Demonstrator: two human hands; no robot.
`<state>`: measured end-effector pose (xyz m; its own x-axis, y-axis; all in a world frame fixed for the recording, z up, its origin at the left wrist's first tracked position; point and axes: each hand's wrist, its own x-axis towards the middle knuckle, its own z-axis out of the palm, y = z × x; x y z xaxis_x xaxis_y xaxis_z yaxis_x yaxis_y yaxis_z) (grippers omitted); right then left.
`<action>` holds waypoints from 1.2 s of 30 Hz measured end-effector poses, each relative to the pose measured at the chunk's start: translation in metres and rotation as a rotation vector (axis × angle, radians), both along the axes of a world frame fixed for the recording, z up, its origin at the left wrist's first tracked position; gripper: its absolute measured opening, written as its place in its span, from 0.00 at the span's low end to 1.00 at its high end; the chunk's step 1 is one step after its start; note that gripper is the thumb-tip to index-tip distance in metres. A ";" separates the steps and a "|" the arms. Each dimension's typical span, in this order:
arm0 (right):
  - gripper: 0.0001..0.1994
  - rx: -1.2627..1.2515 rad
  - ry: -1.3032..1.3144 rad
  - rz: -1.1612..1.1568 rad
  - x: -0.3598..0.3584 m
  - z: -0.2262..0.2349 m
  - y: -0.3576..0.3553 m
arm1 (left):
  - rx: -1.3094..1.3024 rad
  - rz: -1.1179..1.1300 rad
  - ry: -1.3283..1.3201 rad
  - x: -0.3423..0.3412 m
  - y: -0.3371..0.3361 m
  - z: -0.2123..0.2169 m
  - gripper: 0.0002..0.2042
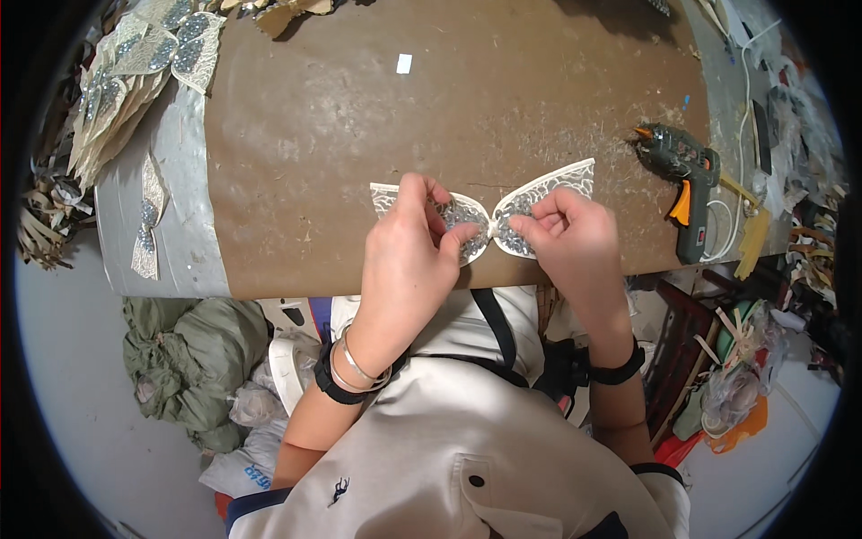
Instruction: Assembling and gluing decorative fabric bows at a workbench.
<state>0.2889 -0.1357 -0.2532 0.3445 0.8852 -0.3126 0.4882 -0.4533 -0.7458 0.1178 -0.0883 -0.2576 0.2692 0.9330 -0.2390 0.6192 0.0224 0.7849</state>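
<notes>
Lace bow lengthwise left-right

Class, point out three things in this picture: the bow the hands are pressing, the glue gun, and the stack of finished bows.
bow (561,184), head view, on its bare right wing.
glue gun (675,157), head view, on its dark body.
stack of finished bows (135,67), head view, on the top bows at the table's far left corner.

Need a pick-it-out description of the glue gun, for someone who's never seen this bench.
Find the brown paper-covered table and follow its near edge to the person's right. Just past the right hand and the cream lace bow it pinches lies the glue gun: dark green body, orange nozzle and trigger, the only tool among the bows.
</notes>
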 end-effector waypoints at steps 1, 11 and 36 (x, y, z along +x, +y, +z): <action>0.10 -0.006 0.003 -0.001 0.001 0.000 0.001 | 0.031 -0.011 0.010 0.000 -0.001 -0.001 0.18; 0.12 -0.158 -0.171 0.108 0.002 0.013 0.014 | 0.211 -0.114 0.222 0.003 0.009 0.000 0.21; 0.05 0.131 0.129 0.052 -0.020 0.010 -0.004 | 0.219 0.041 0.351 -0.172 0.033 0.047 0.12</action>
<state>0.2686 -0.1400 -0.2435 0.2619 0.9368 -0.2319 0.4046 -0.3247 -0.8549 -0.0537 -0.0553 -0.2103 0.1682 0.9802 -0.1040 0.8523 -0.0917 0.5149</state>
